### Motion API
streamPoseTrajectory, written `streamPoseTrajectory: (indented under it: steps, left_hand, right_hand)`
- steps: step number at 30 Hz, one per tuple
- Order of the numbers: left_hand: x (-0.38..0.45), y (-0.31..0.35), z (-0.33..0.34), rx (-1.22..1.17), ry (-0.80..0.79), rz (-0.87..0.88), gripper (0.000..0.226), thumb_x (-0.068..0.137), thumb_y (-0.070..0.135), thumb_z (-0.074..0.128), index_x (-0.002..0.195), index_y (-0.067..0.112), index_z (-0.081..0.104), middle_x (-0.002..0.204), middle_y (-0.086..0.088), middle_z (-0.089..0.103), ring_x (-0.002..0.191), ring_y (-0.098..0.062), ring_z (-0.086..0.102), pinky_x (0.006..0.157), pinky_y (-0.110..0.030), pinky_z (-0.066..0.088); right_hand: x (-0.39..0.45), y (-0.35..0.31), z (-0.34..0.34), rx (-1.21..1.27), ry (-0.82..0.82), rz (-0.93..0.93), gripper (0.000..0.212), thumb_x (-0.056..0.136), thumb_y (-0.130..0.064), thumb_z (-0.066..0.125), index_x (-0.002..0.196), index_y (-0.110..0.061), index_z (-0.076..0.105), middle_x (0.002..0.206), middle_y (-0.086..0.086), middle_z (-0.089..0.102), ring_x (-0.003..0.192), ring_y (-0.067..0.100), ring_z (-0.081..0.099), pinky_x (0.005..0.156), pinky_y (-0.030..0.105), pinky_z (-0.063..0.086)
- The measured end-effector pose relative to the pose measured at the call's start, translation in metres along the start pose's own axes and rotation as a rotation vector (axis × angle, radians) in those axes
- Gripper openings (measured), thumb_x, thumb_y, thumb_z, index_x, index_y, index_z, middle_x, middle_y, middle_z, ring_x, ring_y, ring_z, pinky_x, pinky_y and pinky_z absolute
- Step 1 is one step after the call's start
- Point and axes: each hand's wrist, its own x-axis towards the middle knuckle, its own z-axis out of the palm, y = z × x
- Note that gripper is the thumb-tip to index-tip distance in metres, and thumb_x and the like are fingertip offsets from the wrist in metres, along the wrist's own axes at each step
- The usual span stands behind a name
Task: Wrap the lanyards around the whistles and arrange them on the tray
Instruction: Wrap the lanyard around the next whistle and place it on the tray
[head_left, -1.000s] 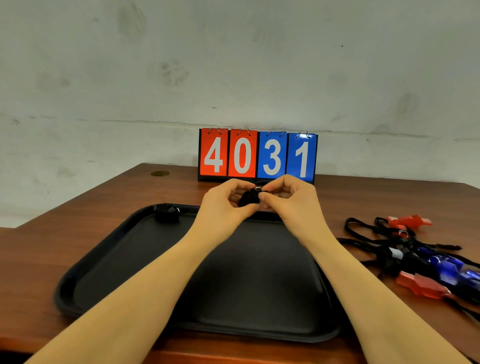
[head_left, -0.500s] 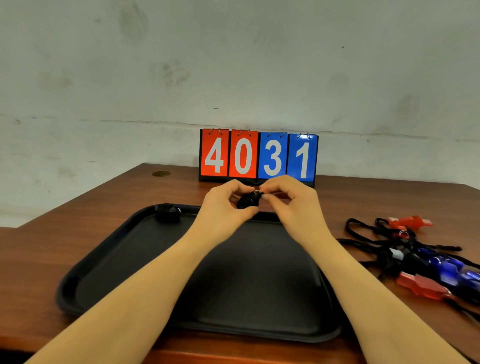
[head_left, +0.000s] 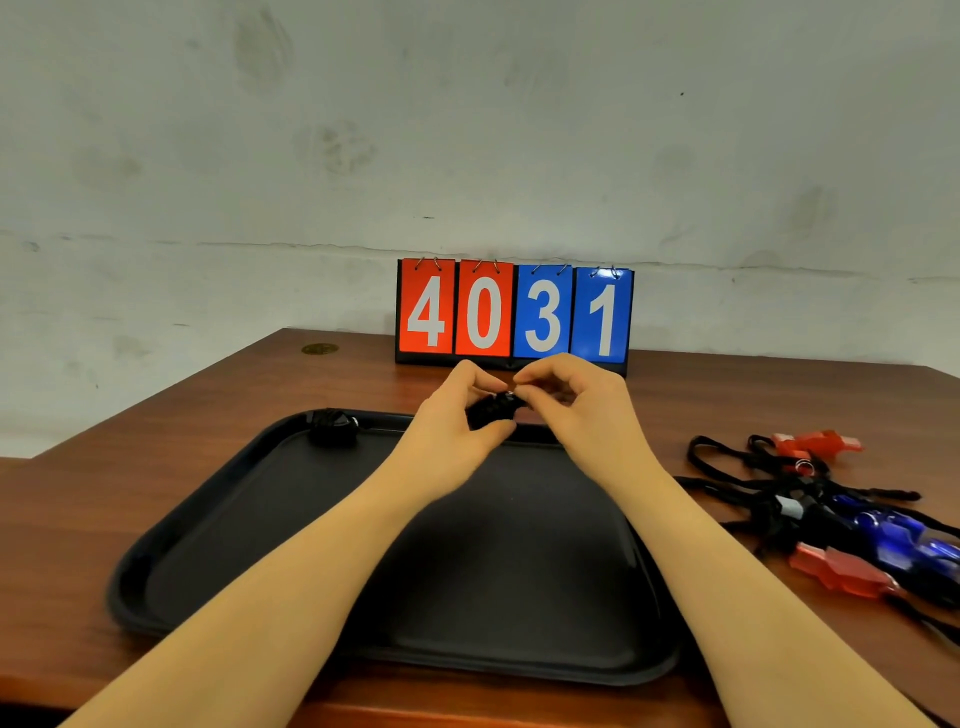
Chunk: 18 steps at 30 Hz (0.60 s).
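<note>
Tray: the black tray (head_left: 208, 545) lies nearest on the brown bench (head_left: 62, 519), its floor mostly bare.
Waiting pile: to the right on the bench, a tangle of red and blue whistles (head_left: 852, 530) with loose black cords, well apart from the hands and not yet wrapped.
Left hand: the left hand (head_left: 457, 436) holds the black whistle (head_left: 491, 410) above the tray's far edge, thumb and fingers curled round the bundle in a closed grip.
Right hand: the right hand (head_left: 582, 410) pinches at the small metal ring end of the same whistle, fingers bent; I judge it is working in the cord's last bit.
Step in hand: finishing the wrap looks close. To do it well, I'd keep the left grip firm so the coils stay put, pull the tail snug and tuck it under a turn before letting go.
Finished one: a wrapped black whistle (head_left: 332, 427) sits in the tray's far left corner; placing this one just beside it would keep a neat row.
Backdrop: a flip scoreboard (head_left: 514, 312) reading 4031 stands against the wall.
</note>
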Motion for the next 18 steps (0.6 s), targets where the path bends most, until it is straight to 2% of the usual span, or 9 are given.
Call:
streamPoseTrajectory:
  steps: [3, 7, 11, 14, 18]
  left_hand:
    - [0.0000, 0.0000, 0.0005, -0.045, -0.037, -0.024, 0.029, 0.087, 0.012, 0.060, 0.107, 0.024, 0.042, 0.107, 0.009, 0.056, 0.100, -0.003, 0.055, 0.073, -0.010, 0.042]
    - [-0.0008, 0.0024, 0.0021, -0.039, -0.019, -0.030, 0.030, 0.086, 0.020, 0.063, 0.105, 0.024, 0.040, 0.103, 0.011, 0.053, 0.091, 0.002, 0.054, 0.063, -0.006, 0.042]
    - [0.0004, 0.0027, 0.0011, -0.029, 0.048, 0.005, 0.023, 0.086, 0.019, 0.062, 0.096, 0.024, 0.042, 0.098, 0.010, 0.058, 0.095, -0.003, 0.057, 0.071, -0.011, 0.041]
    - [0.0012, 0.0029, -0.0005, -0.049, 0.081, -0.001, 0.021, 0.086, 0.017, 0.062, 0.092, 0.024, 0.043, 0.100, 0.008, 0.059, 0.100, -0.005, 0.056, 0.079, -0.015, 0.041]
    - [0.0013, 0.0027, -0.0018, -0.067, 0.077, -0.010, 0.025, 0.085, 0.017, 0.062, 0.087, 0.031, 0.041, 0.100, 0.005, 0.060, 0.099, -0.008, 0.057, 0.082, -0.020, 0.043]
  right_hand:
    - [0.0008, -0.0006, 0.0005, 0.036, -0.013, 0.029, 0.012, 0.086, -0.008, 0.061, 0.094, -0.015, 0.063, 0.086, -0.006, 0.061, 0.083, 0.005, 0.062, 0.073, 0.008, 0.050]
    - [0.0011, -0.0009, 0.0017, 0.097, -0.032, 0.056, 0.013, 0.085, -0.009, 0.062, 0.088, -0.021, 0.061, 0.087, -0.004, 0.064, 0.086, 0.012, 0.065, 0.075, 0.022, 0.056]
    - [-0.0002, -0.0044, 0.0018, 0.236, -0.044, 0.079, 0.016, 0.086, -0.006, 0.060, 0.086, -0.021, 0.062, 0.085, -0.003, 0.065, 0.079, 0.007, 0.066, 0.071, 0.018, 0.055]
    - [-0.0017, -0.0072, -0.0015, 0.348, -0.073, 0.090, 0.018, 0.085, 0.000, 0.060, 0.091, -0.017, 0.064, 0.089, 0.002, 0.067, 0.082, 0.010, 0.067, 0.073, 0.020, 0.055]
    - [-0.0019, -0.0070, -0.0030, 0.326, -0.116, 0.076, 0.021, 0.081, 0.003, 0.064, 0.091, -0.015, 0.063, 0.089, 0.003, 0.066, 0.085, 0.011, 0.066, 0.077, 0.023, 0.055]
